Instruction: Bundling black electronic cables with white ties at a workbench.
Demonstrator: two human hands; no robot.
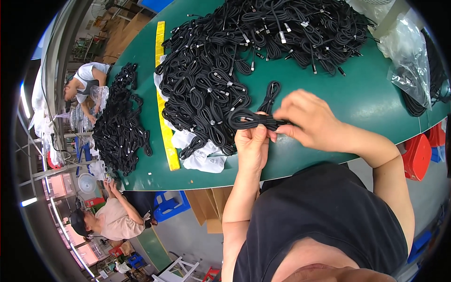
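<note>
The cable (243, 119), coiled and bunched at its middle, is over the table (361, 94) by its near edge. It should be light, bendy and springy, hardly fragile; the narrow middle seems a surer hold than the loop. The fingers of the left hand (252, 143) clamp that middle; at its right end, the right hand (310, 120) is blurred, grip impossible to tell. A pile (202, 96) stretches toward the far edge

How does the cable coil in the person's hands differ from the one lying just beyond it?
The held coil is up in the left hand, right hand at its right end; the lying coil rests on the green table. The held coil runs sideways; the lying coil points away from the person. Both are black cables wound into long loops.
</note>
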